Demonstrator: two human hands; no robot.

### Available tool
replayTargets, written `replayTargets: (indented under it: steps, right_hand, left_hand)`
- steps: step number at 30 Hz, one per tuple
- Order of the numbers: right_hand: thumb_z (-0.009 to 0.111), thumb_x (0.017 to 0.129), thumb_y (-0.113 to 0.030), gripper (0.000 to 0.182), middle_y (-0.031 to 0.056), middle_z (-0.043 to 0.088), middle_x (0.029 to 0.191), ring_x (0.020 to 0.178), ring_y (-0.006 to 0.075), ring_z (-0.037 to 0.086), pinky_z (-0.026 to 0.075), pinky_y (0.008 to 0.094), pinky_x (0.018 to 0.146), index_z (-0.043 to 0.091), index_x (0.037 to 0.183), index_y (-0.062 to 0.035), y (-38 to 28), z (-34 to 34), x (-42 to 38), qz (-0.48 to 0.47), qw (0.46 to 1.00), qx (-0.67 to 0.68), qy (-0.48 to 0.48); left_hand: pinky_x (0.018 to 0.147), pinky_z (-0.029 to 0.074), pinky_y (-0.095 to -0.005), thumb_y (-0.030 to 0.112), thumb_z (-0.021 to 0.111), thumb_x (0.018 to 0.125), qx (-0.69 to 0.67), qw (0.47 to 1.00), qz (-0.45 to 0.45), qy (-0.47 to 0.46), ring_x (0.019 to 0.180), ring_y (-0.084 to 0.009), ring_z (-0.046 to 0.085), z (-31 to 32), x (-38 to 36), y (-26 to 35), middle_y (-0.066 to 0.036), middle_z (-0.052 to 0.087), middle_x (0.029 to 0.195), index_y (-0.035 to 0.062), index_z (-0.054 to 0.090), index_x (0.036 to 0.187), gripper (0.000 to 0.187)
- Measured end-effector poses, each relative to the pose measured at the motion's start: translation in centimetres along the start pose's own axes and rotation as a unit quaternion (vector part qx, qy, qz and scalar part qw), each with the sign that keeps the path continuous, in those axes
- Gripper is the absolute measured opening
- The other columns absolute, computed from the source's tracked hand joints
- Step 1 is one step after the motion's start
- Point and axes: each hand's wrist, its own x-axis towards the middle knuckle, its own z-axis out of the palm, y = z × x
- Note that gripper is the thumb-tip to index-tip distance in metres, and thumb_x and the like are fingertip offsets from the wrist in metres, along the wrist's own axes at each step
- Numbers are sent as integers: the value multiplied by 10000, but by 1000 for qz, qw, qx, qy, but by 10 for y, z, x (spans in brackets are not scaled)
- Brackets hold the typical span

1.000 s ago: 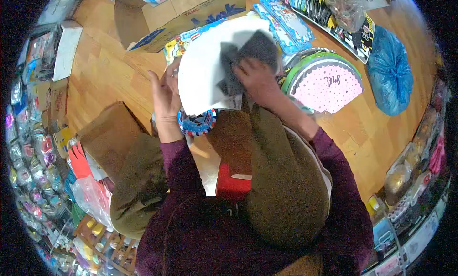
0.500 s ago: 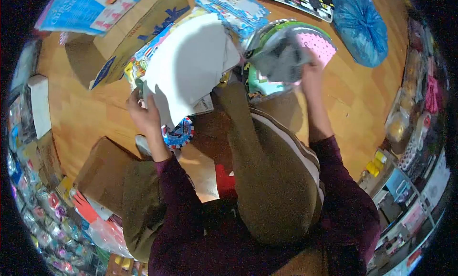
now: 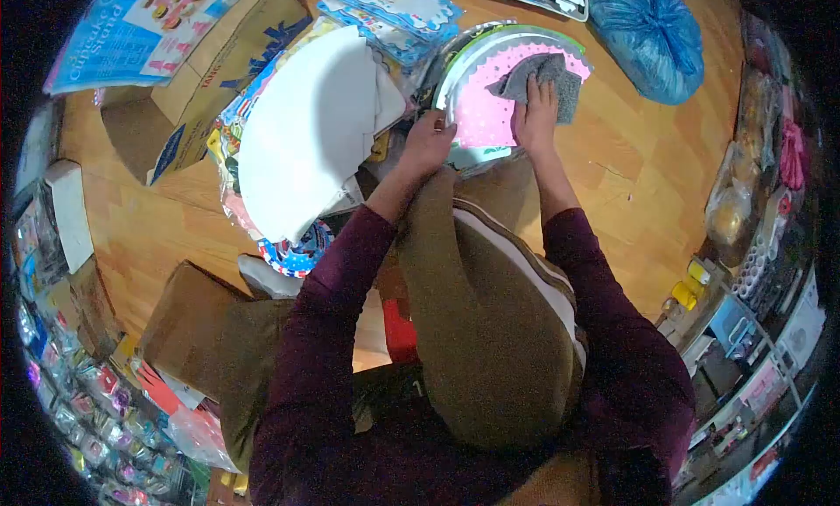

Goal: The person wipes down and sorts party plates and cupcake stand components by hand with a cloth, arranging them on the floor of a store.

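Observation:
A grey cloth (image 3: pixel 564 90) lies under my right hand (image 3: pixel 541 116), whose fingers are pressed flat on it. Beneath the cloth is a pink dotted fan-shaped sheet (image 3: pixel 483 110), on top of a stack with green and grey edges. My left hand (image 3: pixel 428 144) is at the left edge of this stack, its fingers bent around the edge. To the left is a pile of white curved sheets (image 3: pixel 297 130), with colourful printed pieces showing under it. A round blue and red patterned piece (image 3: pixel 304 250) pokes out below the white sheets.
An open cardboard box (image 3: pixel 214 81) and a blue printed package (image 3: pixel 144 33) are at the upper left. Blue printed packs (image 3: pixel 398 11) lie at the top centre, a blue plastic bag (image 3: pixel 652 38) at the upper right. Packaged goods line both sides of the wooden floor (image 3: pixel 639 191).
My left hand has moved right, from the white sheets to the pink sheet's stack. My right hand has brought the cloth down onto the pink sheet. The whole view has shifted slightly.

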Motion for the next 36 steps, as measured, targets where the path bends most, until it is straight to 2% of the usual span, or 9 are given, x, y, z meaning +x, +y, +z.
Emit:
replayTargets:
  steps: [10, 16, 18, 19, 25, 29, 31, 32, 36]
  right_hand:
    - [474, 723, -119, 443, 230, 396, 1187, 1155, 380, 302, 250, 467, 928, 432, 1151, -11, -26, 4, -10, -76, 988, 24, -134]
    - [502, 693, -110, 480, 190, 371, 1218, 1149, 356, 324, 296, 465, 918, 414, 1151, 4, -23, 73, -55, -356, 927, -41, -109]
    - [512, 679, -113, 494, 164, 337, 1260, 1186, 347, 283, 262, 466, 948, 416, 1154, -20, -48, -3, -7, -141, 959, 49, -240]
    - [509, 678, -108, 511, 184, 321, 1264, 1176, 362, 288, 249, 471, 950, 399, 1172, -40, -29, 5, 7, -185, 979, -17, -87]
    - [448, 771, -249, 544, 268, 340, 1219, 1168, 399, 280, 244, 483, 945, 290, 1267, -91, 39, 11, 71, 142, 989, -27, -14]
    - [437, 774, -203, 323, 285, 362, 1181, 1098, 436, 325, 194, 537, 942, 508, 998, 18, 5, 22, 8, -45, 995, -70, -59]
    - [449, 753, -152, 363, 195, 330, 1247, 1169, 387, 273, 173, 544, 955, 474, 1104, -61, -48, 10, -45, -110, 989, 98, -21]
    - [455, 743, -151, 464, 156, 299, 1282, 1226, 340, 212, 171, 540, 965, 402, 1204, -146, -24, 67, -85, -259, 955, -137, -52]
    - [484, 726, -130, 534, 124, 291, 1299, 1242, 291, 208, 180, 536, 966, 356, 1243, -174, -35, 29, -79, -272, 938, -64, -203]
  left_hand:
    - [664, 449, -367, 154, 608, 639, 154, 988, -11, -1, 741, -337, 572, 11, 21, -9, -209, 578, 752, -24, 581, 810, 248]
    - [680, 440, -411, 156, 626, 594, 174, 981, 60, 64, 760, -362, 563, 3, 17, -17, -222, 576, 771, -17, 595, 770, 249]
    - [659, 448, -398, 153, 618, 608, 240, 967, 64, 54, 740, -359, 566, 3, 15, -12, -215, 579, 759, -14, 598, 779, 240]
    - [659, 448, -398, 153, 618, 608, 243, 967, 63, 53, 740, -359, 566, 2, 15, -13, -215, 579, 759, -14, 598, 779, 240]
    - [603, 452, -369, 153, 614, 629, 143, 983, 96, 56, 684, -306, 590, 3, 22, -28, -210, 576, 718, -17, 593, 763, 218]
    - [627, 452, -366, 133, 604, 631, 94, 996, -4, 11, 683, -288, 596, 0, 16, -10, -202, 583, 722, -31, 586, 769, 215]
    - [631, 452, -364, 129, 602, 631, 113, 993, -22, 3, 682, -287, 597, -1, 14, -4, -202, 584, 725, -35, 585, 772, 218]
    - [634, 451, -365, 134, 598, 632, 126, 991, 40, 27, 686, -291, 596, 0, 15, -12, -201, 582, 715, -37, 583, 767, 218]
    - [637, 450, -366, 144, 583, 641, 194, 966, 147, 87, 684, -308, 590, 1, 16, -22, -194, 574, 675, -34, 586, 753, 211]
